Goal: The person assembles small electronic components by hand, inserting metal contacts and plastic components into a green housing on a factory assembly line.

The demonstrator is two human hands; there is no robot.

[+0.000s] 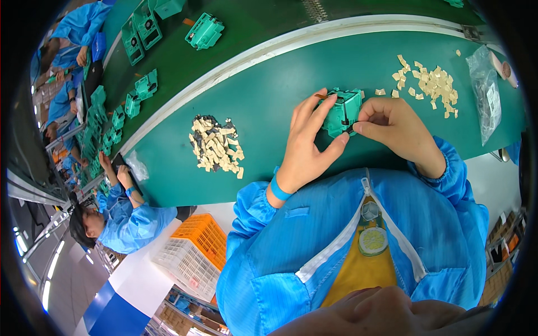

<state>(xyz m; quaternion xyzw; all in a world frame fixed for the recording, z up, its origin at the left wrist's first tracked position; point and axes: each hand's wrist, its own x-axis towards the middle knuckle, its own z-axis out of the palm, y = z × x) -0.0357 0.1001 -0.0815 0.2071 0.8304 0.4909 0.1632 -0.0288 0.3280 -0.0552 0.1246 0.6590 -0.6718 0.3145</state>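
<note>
Between my hands, above the green bench, is a teal plastic housing (343,112) with a dark strip along its side and an orange tab at its upper left. My left hand (308,140) grips its left side, fingers on top and thumb at the lower edge. At the lower right corner, my right hand (392,123) pinches against the housing next to a small dark bit; how much of that bit it holds is hidden. To the left lies a pile of cream and black small pieces (216,144). Loose cream pieces (438,85) are scattered to the right.
A clear plastic bag (486,92) lies at the right end of the bench. Beyond a pale rail (269,50), a dark green belt carries several teal housings (204,31). At left, co-workers in blue (134,224) work along the line. Orange and white crates (196,252) stand at lower left.
</note>
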